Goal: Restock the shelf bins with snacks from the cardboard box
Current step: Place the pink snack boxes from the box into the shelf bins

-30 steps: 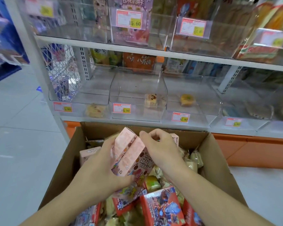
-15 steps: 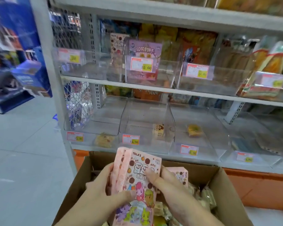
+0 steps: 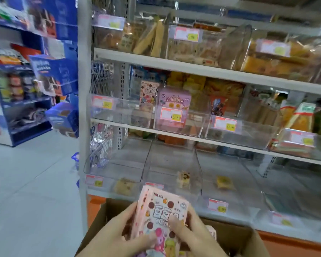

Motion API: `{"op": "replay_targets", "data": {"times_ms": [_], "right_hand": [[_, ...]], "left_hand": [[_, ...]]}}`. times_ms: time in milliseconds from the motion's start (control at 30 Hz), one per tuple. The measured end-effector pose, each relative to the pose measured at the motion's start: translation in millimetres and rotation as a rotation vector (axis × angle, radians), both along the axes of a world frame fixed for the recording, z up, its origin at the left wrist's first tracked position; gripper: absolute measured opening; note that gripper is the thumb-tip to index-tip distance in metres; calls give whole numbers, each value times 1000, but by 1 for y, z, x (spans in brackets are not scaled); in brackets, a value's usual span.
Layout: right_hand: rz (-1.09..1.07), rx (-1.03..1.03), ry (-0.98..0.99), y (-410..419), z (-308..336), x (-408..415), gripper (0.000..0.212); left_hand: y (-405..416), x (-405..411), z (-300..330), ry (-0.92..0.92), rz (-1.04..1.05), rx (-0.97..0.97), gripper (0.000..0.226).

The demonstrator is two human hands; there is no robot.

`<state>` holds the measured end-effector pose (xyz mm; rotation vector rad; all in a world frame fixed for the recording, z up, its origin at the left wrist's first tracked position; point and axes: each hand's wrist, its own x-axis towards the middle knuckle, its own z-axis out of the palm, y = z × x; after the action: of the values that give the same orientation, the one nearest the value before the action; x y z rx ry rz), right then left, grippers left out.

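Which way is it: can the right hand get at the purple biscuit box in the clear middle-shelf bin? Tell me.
Probably not yet: the right hand grips the pink snack boxes; the purple biscuit box stands unobstructed.

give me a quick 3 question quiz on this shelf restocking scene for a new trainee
1. True or false: both hands hold the pink snack boxes above the cardboard box.
2. Multiple choice: a box with the same pink design as the held ones already stands in a bin on which shelf? A) top B) middle C) bottom
3. Fill in: the bottom bin directly behind the held boxes contains one small ____ snack.

Key
1. True: the left hand and right hand each have a grip on the stack.
2. B: the matching box stands beside the purple box.
3. Wrapped: a single wrapped snack lies in that clear bin.
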<state>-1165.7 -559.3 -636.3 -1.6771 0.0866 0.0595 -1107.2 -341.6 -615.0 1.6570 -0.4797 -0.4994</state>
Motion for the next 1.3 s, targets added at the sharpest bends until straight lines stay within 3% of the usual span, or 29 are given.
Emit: {"op": "replay_targets", "data": {"times_ms": [67,167,367,533,667,833,967,1067,1300], "right_hand": [[20,131,37,-11,10,4,97],[42,70,-46,-5,43,13,90],[178,-351,-135,13,124,44,85],[134,-573,-453,38,189,67,77],[44,-742,-860,55,235,101,79],[-27,-1064,-1150,58,261,180,83],[-62,-1277,-1116,52,250,236,85],[-107,-1300,-1021,43,239,270,85],[-249,-1384,-664,37,247,331,97]], "left_hand": [[14,-1,-5,2,-51,-30,74],[25,11,4,-55,-49,-21,90],[51,39,26,-114,-77,-85,99],[68,80,88,-435,4,-15,101],[68,133,139,-816,179,62,95],[58,216,164,-875,456,198,85],[56,257,142,-905,440,480,75],[58,281,110,-1032,466,602,79],[56,301,78,-1155,514,523,83]]}}
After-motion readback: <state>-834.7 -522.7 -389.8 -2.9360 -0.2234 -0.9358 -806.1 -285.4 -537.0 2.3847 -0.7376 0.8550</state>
